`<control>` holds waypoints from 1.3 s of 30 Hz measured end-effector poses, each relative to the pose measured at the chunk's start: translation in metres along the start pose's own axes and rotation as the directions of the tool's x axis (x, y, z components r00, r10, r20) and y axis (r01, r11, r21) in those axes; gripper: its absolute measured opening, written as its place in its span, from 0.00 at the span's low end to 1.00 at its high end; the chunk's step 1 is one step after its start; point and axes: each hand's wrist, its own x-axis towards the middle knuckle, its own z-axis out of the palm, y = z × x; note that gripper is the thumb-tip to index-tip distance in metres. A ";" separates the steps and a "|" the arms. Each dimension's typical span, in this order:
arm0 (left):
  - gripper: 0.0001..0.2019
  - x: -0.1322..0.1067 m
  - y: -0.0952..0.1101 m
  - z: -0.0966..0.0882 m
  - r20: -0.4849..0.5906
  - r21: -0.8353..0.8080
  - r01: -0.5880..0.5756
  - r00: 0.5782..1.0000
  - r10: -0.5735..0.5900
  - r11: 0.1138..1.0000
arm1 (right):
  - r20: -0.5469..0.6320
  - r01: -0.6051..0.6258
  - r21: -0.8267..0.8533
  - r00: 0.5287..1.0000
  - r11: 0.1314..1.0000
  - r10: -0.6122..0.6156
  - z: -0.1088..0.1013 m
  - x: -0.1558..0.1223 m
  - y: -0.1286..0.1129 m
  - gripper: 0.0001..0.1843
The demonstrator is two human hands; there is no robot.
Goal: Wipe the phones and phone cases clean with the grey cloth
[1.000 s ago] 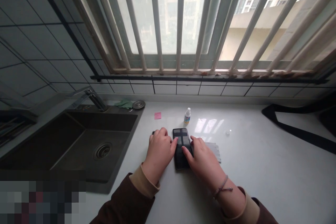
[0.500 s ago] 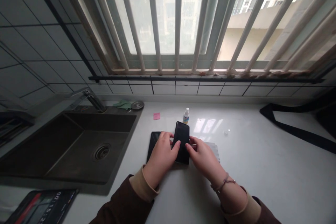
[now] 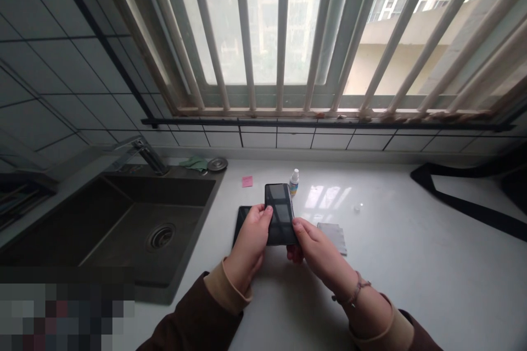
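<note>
A black smartphone (image 3: 280, 214) is held up over the counter, its glossy face reflecting the window bars. My left hand (image 3: 253, 233) grips its left edge, thumb on the front. On the lower right edge my right hand (image 3: 310, 238) closes, thumb at the side and fingers curled underneath. Another flat dark device (image 3: 241, 218) lies on the counter, partly covered by my left hand. Behind the phone stands a small white spray bottle (image 3: 294, 181), its lower part partly hidden. A grey cloth (image 3: 333, 237) lies flat beside my right hand.
At left is a dark sink (image 3: 123, 230) with a faucet (image 3: 150, 156). A green cloth (image 3: 194, 163) and a metal drain cover (image 3: 217, 164) sit behind it. A pink sticky note (image 3: 247, 181), a small clear cap (image 3: 358, 207) and a black strap (image 3: 465, 197) lie on the counter.
The phone has tilted so that its face now catches the window reflection, and both hands have shifted their hold on it. More of the grey cloth shows.
</note>
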 end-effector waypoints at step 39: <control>0.23 -0.013 0.011 -0.004 0.316 0.331 -0.184 0.946 0.075 0.925 | -0.121 0.165 -0.485 0.960 0.859 -0.253 -0.002 -0.002 -0.005 0.39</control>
